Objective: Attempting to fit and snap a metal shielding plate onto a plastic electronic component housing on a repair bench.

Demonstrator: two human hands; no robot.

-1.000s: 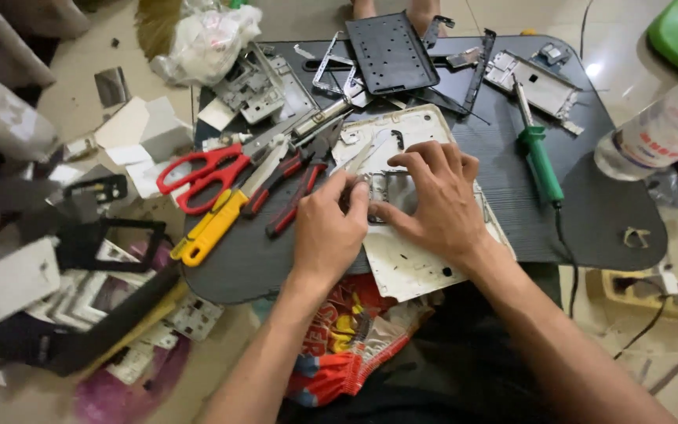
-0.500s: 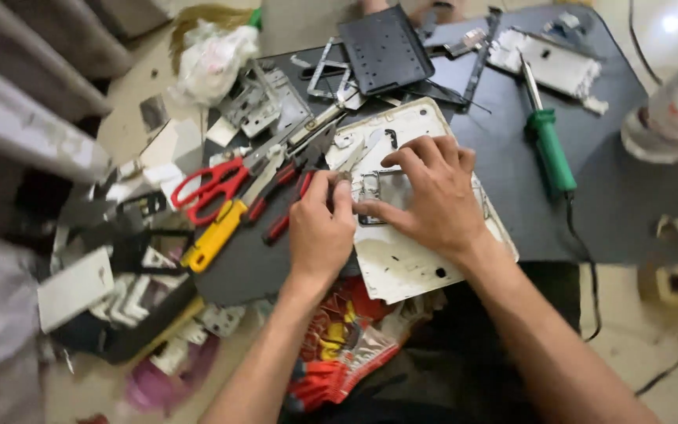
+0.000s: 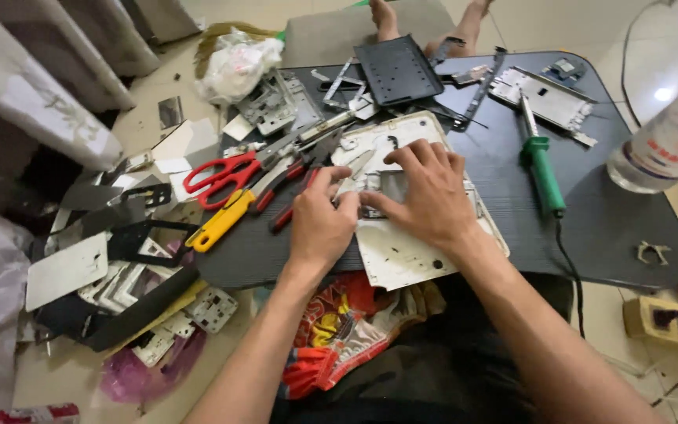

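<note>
Hands meet at frame centre: your left hand (image 3: 319, 224) and right hand (image 3: 425, 192) both press a small metal part (image 3: 386, 188). It lies under your fingertips on the white panel (image 3: 413, 255), neither hand clenched.

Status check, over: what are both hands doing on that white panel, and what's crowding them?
Left hand and right hand both pressing a small grey metal part on the flat white plastic panel. Red-handled pliers lie touching-close left of them. Green-handled soldering iron lies apart, right.
</note>
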